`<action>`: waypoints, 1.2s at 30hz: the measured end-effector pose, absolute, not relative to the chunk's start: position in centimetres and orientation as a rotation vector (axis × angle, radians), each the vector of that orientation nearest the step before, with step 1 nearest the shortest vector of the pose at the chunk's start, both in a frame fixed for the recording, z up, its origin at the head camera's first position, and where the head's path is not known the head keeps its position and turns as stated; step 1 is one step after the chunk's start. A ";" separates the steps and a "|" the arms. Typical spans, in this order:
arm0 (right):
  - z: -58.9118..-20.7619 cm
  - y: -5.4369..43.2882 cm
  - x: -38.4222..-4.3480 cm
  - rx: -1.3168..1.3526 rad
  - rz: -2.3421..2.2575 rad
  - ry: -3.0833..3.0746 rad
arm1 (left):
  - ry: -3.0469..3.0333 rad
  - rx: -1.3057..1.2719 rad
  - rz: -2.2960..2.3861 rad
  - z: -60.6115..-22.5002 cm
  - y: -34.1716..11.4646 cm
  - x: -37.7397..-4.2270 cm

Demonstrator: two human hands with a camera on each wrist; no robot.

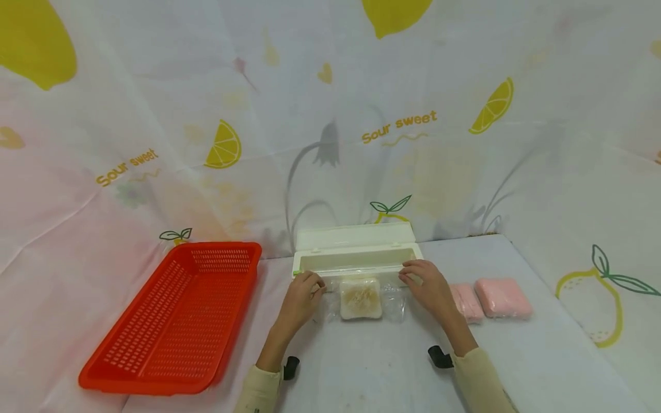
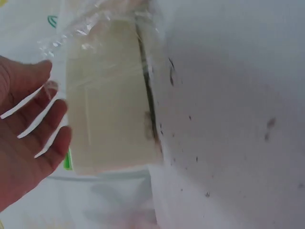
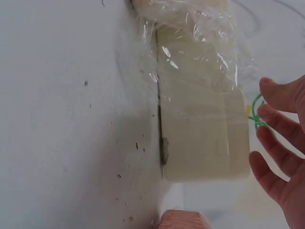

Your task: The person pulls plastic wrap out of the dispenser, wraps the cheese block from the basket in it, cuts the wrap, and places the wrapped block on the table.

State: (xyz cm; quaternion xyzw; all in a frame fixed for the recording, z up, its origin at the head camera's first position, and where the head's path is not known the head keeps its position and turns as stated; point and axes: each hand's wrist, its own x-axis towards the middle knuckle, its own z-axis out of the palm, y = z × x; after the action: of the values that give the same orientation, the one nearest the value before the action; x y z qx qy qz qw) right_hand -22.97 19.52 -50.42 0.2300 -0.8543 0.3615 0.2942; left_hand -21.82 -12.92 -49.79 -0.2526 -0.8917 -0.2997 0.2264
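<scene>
A white cling film dispenser (image 1: 356, 263) stands at the back with its lid (image 1: 356, 234) raised. Clear cling film (image 1: 395, 301) hangs from its front onto the table. On this film lies a square slice of bread (image 1: 360, 299) with a browned middle. My left hand (image 1: 302, 295) is at the dispenser's left front, thumb and forefinger slightly apart beside the film's edge (image 2: 90, 28). At the right front is my right hand (image 1: 426, 284), its fingers (image 3: 271, 143) loosely bent and spread, thumb apart from them, near the film's other edge.
A red plastic basket (image 1: 175, 370) stands on the left side of the table. To the right lie two pink film-wrapped blocks (image 1: 503, 298), close beside my right forearm. Behind the table hangs a lemon-printed cloth (image 1: 330, 86). Small dark specks mark the tabletop (image 2: 224, 133).
</scene>
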 end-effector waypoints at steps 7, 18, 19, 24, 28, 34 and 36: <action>-50.3 19.1 -21.2 0.726 1.255 -2.453 | -2.639 -0.707 -1.362 -50.2 -12.3 -20.6; -51.9 18.2 -21.0 0.868 1.353 -2.536 | -2.594 -0.690 -1.574 -50.9 -11.5 -20.3; -52.0 18.1 -21.0 0.874 1.373 -2.529 | -2.597 -0.687 -1.568 -51.0 -11.5 -20.3; -52.4 17.6 -21.0 0.892 1.397 -2.476 | -2.602 -0.689 -1.529 -51.8 -11.3 -20.4; -52.5 17.1 -20.9 0.896 1.362 -2.449 | -2.578 -0.714 -1.511 -52.0 -11.0 -20.5; -52.6 16.6 -20.8 0.882 1.348 -2.456 | -2.592 -0.705 -1.474 -51.9 -10.8 -20.6; -52.5 16.6 -20.7 0.865 1.332 -2.483 | -2.595 -0.689 -1.496 -51.6 -10.8 -20.6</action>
State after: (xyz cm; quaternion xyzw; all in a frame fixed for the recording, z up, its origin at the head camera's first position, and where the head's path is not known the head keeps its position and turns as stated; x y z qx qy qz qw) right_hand -20.72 16.56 -52.50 0.2921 -0.8384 0.4498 0.0967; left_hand -20.62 -10.80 -51.57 -0.2239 -0.8438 -0.4865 0.0341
